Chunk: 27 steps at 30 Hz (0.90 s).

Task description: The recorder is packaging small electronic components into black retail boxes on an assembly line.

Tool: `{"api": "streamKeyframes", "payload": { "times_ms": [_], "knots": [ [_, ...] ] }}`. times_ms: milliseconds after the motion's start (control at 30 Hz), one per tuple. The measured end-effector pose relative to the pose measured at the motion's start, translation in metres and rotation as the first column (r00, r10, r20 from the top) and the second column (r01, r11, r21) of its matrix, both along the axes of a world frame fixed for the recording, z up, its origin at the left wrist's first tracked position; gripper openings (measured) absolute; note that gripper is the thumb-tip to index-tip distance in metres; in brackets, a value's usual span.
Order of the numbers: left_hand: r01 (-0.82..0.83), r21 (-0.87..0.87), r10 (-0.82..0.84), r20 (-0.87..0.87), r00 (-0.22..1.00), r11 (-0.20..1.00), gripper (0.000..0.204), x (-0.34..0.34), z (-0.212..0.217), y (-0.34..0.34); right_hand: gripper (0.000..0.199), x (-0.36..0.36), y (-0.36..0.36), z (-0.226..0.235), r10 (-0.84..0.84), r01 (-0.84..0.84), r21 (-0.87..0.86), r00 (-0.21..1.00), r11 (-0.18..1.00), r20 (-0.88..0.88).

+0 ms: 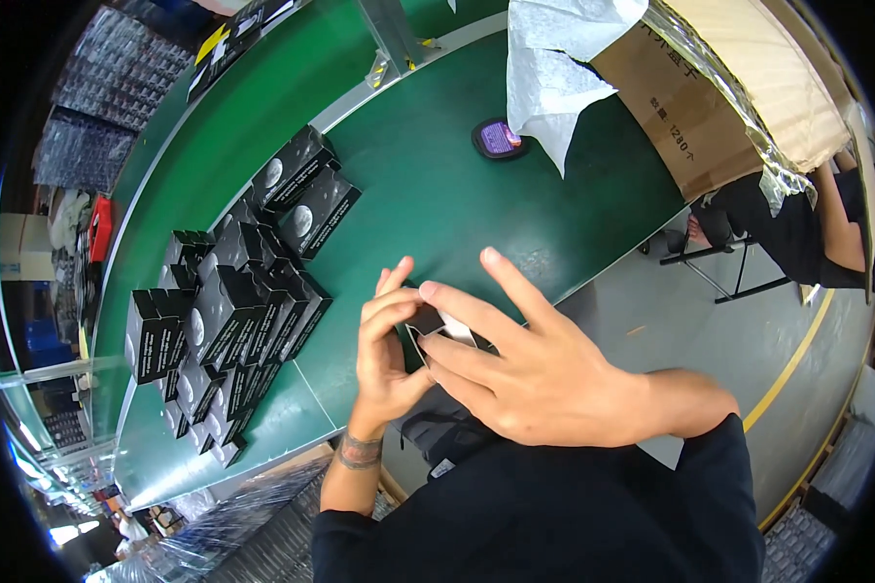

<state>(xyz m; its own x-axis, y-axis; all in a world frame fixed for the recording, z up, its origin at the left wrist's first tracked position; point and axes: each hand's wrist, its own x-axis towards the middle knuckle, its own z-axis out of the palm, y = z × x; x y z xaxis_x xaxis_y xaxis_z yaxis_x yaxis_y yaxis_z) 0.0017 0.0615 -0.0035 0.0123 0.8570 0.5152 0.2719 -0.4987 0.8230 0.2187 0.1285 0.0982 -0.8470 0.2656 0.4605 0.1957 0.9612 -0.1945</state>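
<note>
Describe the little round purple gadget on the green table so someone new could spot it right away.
Start at the green table and follow it to the big cardboard box with white wrapping paper hanging off it. Beside the paper's lower edge lies the round gadget. Unlike the black boxes, it is a dark disc with a purple face, lying alone.

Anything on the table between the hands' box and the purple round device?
Nothing: in the head view, only bare green table lies between the small box and the purple round device.

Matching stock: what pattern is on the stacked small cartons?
Black cartons with a round grey-white moon-like print; head view.
</note>
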Motion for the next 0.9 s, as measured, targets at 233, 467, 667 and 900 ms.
{"api": "streamKeyframes", "payload": {
  "times_ms": [233,467,667,900],
  "knots": [
    [0.003,0.013,-0.003,-0.001,1.000,1.000,0.073,0.000,0.004,0.003,0.018,0.008,0.005,0.004,0.042,-0.043,-0.048,0.999,0.998,-0.019],
    [0.030,-0.040,-0.027,0.092,0.995,0.999,0.081,0.005,0.011,0.002,0.017,0.017,0.010,0.013,0.016,-0.019,-0.034,0.996,0.999,-0.088],
    [0.032,-0.024,-0.030,0.053,0.998,0.999,0.082,0.012,0.023,0.007,0.022,0.025,0.016,0.029,0.001,-0.011,-0.048,0.979,0.999,-0.202],
    [-0.013,0.011,0.012,0.009,1.000,1.000,0.084,0.009,0.015,0.012,0.022,0.043,0.028,0.031,-0.131,0.116,-0.085,0.970,0.990,-0.206]
  ]
}}
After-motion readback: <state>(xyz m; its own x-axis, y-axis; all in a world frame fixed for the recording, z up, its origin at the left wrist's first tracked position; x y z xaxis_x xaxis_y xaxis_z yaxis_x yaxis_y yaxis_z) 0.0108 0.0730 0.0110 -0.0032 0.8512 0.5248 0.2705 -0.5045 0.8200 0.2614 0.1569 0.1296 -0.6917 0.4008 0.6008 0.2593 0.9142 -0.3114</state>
